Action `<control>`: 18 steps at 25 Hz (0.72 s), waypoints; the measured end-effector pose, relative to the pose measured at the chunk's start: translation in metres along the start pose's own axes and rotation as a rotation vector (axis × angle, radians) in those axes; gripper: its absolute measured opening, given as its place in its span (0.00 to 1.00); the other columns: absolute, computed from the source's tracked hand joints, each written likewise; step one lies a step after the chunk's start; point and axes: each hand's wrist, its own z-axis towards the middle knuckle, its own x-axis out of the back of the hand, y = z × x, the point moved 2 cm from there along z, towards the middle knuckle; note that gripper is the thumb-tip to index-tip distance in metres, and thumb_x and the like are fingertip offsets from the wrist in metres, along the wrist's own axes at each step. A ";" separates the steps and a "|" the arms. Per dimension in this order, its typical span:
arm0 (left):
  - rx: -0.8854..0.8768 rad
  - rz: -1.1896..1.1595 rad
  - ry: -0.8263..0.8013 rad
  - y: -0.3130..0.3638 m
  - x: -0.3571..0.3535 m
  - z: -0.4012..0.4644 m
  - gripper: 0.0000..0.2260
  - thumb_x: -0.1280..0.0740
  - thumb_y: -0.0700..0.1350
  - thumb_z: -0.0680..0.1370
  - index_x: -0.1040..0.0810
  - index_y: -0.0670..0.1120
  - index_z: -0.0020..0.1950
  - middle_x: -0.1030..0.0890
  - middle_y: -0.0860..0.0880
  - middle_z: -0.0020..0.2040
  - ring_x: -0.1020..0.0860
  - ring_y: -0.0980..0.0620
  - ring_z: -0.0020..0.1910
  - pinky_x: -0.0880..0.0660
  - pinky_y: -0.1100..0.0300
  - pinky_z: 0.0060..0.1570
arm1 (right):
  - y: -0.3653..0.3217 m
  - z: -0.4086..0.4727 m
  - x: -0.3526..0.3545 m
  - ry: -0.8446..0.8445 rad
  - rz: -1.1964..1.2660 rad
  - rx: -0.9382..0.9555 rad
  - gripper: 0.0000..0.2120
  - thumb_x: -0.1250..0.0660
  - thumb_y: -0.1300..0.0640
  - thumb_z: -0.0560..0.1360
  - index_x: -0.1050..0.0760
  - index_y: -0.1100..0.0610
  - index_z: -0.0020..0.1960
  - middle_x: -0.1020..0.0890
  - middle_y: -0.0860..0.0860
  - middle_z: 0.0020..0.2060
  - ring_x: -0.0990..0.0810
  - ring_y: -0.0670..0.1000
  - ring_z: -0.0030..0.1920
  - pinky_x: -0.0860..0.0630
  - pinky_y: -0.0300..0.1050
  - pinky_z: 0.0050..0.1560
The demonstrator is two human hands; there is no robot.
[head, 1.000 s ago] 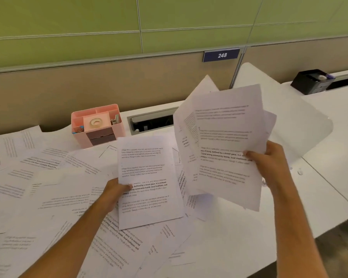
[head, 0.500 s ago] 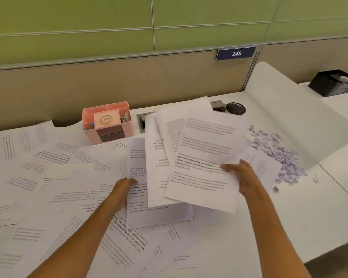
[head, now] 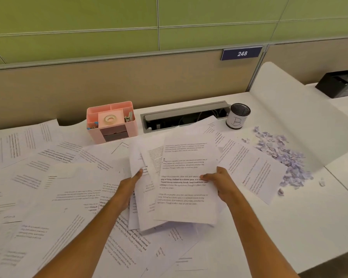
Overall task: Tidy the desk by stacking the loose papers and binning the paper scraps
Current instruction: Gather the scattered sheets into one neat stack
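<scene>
Mid-tabletop (head: 289, 227): we see left grip (head: 129, 185) and right grip (head: 221, 183) both grasping paper bundle (head: 181, 189); scraps (head: 281, 155) by right edge.

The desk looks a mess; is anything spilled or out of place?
Yes. Loose printed sheets lie fanned at all angles over the desk, some upside down. A pile of purple paper scraps is strewn to the right. Both hands grip an uneven bundle.

White desk (head: 289, 227), loose printed papers (head: 54, 187) strewn across, pink organiser (head: 112, 122), mesh cup (head: 237, 116), lilac paper scraps (head: 285, 157)
</scene>
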 end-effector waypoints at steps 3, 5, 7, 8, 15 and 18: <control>-0.013 0.000 0.045 -0.004 0.001 0.004 0.19 0.27 0.54 0.73 0.22 0.46 0.58 0.17 0.45 0.53 0.20 0.44 0.52 0.24 0.48 0.56 | 0.008 -0.003 -0.012 -0.081 -0.070 -0.013 0.17 0.34 0.74 0.70 0.21 0.65 0.57 0.15 0.59 0.51 0.15 0.61 0.49 0.19 0.57 0.50; -0.029 -0.006 0.064 -0.007 0.001 0.005 0.17 0.26 0.47 0.74 0.21 0.43 0.60 0.17 0.43 0.55 0.20 0.42 0.53 0.23 0.45 0.58 | 0.013 -0.003 -0.017 -0.144 -0.115 -0.013 0.17 0.33 0.72 0.71 0.22 0.64 0.59 0.15 0.58 0.52 0.16 0.61 0.51 0.20 0.58 0.53; -0.028 -0.001 0.092 -0.009 0.002 0.005 0.16 0.28 0.43 0.76 0.22 0.41 0.62 0.17 0.43 0.54 0.19 0.41 0.53 0.23 0.44 0.57 | 0.012 -0.004 -0.018 -0.170 -0.167 0.004 0.17 0.31 0.70 0.72 0.21 0.62 0.59 0.15 0.57 0.53 0.16 0.59 0.51 0.20 0.57 0.54; -0.028 0.002 0.097 -0.009 0.002 0.005 0.16 0.29 0.42 0.76 0.22 0.41 0.63 0.17 0.43 0.55 0.20 0.41 0.53 0.23 0.44 0.56 | 0.009 -0.004 -0.017 -0.163 -0.192 0.017 0.16 0.31 0.69 0.72 0.21 0.62 0.59 0.15 0.56 0.53 0.15 0.59 0.51 0.20 0.57 0.54; -0.028 0.071 0.101 -0.006 0.007 0.007 0.13 0.35 0.39 0.80 0.25 0.42 0.65 0.19 0.43 0.57 0.22 0.42 0.53 0.22 0.46 0.52 | -0.046 -0.014 0.022 0.102 -0.301 0.175 0.10 0.31 0.67 0.73 0.20 0.60 0.53 0.14 0.55 0.47 0.14 0.52 0.43 0.17 0.48 0.45; -0.026 0.081 0.096 -0.007 0.011 0.007 0.14 0.38 0.37 0.80 0.26 0.43 0.66 0.21 0.44 0.54 0.22 0.43 0.51 0.24 0.53 0.43 | -0.083 -0.029 0.034 0.129 -0.330 0.261 0.09 0.32 0.67 0.74 0.20 0.56 0.52 0.13 0.47 0.39 0.14 0.49 0.39 0.19 0.41 0.37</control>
